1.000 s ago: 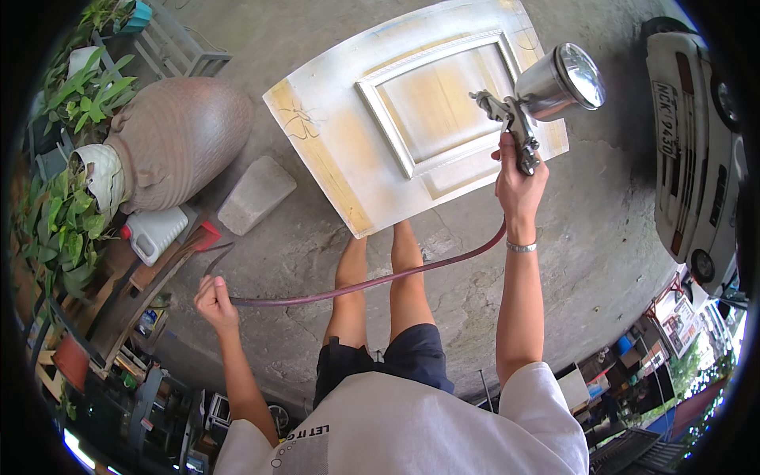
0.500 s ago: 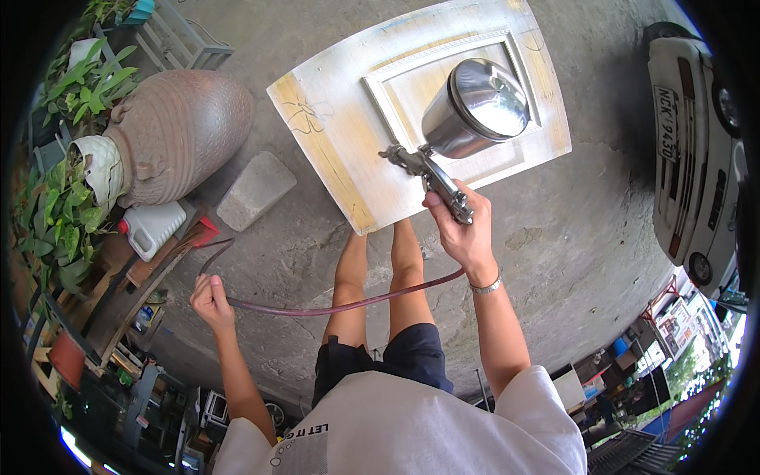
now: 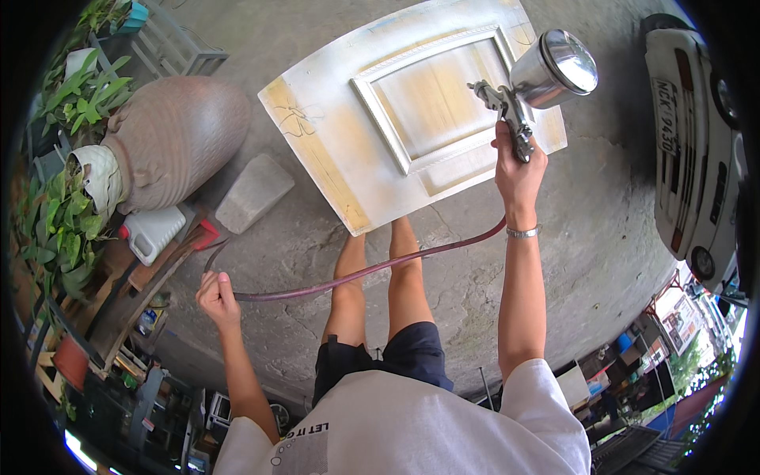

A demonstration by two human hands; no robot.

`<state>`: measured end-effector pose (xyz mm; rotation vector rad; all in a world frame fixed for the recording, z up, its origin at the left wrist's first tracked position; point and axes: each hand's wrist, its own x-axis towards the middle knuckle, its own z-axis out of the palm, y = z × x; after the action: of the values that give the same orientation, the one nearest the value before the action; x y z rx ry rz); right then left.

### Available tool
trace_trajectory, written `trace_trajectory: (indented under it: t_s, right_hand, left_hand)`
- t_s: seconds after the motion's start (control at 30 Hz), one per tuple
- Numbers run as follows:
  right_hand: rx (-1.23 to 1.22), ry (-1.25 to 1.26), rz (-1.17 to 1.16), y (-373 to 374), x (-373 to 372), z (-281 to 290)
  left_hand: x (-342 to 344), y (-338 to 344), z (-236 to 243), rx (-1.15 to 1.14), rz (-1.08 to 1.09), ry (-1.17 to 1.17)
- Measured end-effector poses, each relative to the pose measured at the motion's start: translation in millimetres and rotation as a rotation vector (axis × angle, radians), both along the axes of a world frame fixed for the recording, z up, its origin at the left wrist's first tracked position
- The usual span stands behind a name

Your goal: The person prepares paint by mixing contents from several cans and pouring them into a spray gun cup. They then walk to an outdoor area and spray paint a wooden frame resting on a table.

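Note:
My right hand (image 3: 522,170) is wrapped round the handle of a metal spray gun (image 3: 507,111), which has a large silver cup (image 3: 550,71) on it. The gun is over the right part of a wooden panel (image 3: 317,158), its nozzle end pointing left. White coating covers much of the panel in patches, with yellowish wood showing at its left edge and centre. A raised moulding frame (image 3: 380,123) surrounds the recessed middle. Closed round a dark red hose (image 3: 348,279), my left hand (image 3: 218,299) is out to the left. The hose sags across my legs to my right wrist.
At the left lie a big brown clay jar (image 3: 186,131), a concrete block (image 3: 253,194) and a white jug (image 3: 154,232) with a red cap. Leafy plants (image 3: 59,214) line the left edge. A white vehicle (image 3: 689,158) stands at the right.
My right hand has moved right and slightly away with the spray gun, uncovering the panel's middle. The hose has been drawn right and up; my left hand has barely shifted.

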<state>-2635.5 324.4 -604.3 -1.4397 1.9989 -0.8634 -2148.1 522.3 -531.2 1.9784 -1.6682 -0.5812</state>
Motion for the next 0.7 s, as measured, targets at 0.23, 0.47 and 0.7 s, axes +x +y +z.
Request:
trace_trajectory:
  t_s: [0.23, 0.47, 0.7]
  right_hand:
    - [-0.108, 0.083, -0.143, -31, -45, -10]
    - [-0.285, 0.128, -0.335, -44, -58, -14]
    - [0.006, -0.077, -0.171, 1, -10, -7]
  left_hand:
    - [-7, -1, -1, 0.018, -0.002, 0.019]
    - [-9, 0, -3, 0.022, 0.015, 0.017]
    - [7, 6, -3, -0.002, 0.041, 0.03]
